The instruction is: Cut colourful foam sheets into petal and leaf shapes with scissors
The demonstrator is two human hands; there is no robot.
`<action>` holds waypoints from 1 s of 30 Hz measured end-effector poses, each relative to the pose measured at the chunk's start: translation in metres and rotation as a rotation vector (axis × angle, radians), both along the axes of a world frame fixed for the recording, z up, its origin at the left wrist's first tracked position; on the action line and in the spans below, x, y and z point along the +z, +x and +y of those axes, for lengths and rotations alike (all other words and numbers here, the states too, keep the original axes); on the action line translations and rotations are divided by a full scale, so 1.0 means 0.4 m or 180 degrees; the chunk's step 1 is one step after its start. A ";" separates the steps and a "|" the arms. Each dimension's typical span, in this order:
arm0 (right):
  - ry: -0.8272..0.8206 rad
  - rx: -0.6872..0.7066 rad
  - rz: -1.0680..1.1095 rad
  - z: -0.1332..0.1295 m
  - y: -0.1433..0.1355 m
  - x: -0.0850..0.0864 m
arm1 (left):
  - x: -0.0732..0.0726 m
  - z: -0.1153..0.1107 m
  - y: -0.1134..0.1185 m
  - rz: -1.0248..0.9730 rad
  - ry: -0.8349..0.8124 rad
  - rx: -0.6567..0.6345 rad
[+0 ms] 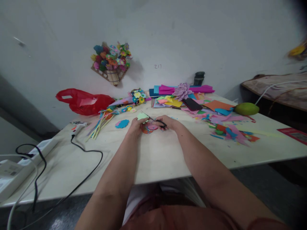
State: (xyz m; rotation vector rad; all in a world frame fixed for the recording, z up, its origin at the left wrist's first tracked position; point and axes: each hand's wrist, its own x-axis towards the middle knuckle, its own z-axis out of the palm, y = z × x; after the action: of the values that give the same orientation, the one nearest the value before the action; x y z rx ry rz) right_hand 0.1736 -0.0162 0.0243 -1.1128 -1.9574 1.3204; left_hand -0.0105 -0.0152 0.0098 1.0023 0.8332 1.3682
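My left hand (137, 124) is closed on a pale green paper piece (142, 117) with a scalloped edge. In my right hand (167, 122) is a pair of scissors (160, 122) with black handles, its blades pointing up and left by the green paper. Whether the blades touch the paper I cannot tell. Under and between my hands lie several pink and orange paper cutouts (149, 128), partly hidden. Left of my left hand, a blue scalloped paper cutout (122, 123) lies on the table (163, 156).
A red plastic bag (83, 102), paper flowers (137, 95) and thin yellow-green sticks (102, 126) lie at the back left. A glue gun (79, 127) trails a black cord. Paper scraps (236, 132), a phone (192, 104) and a green fruit (247, 109) are on the right.
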 end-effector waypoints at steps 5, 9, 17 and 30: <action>0.0059 0.0055 0.0005 0.007 0.003 -0.008 | 0.002 0.000 0.000 -0.0003 -0.0035 0.0044; 0.0028 0.0035 0.0034 0.006 0.002 -0.008 | 0.001 0.000 0.000 -0.0032 -0.0050 0.0035; -0.0117 0.0013 0.0143 0.009 0.003 -0.008 | -0.001 0.002 -0.001 -0.0028 -0.0011 0.0033; -0.0019 -0.0037 0.0069 0.002 0.004 0.000 | 0.004 -0.002 0.000 -0.0001 -0.0014 -0.0011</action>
State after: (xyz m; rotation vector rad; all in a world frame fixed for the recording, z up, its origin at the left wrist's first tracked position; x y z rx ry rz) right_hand 0.1752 -0.0153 0.0245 -1.1066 -1.9300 1.3277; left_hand -0.0106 -0.0159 0.0113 0.9997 0.8337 1.3630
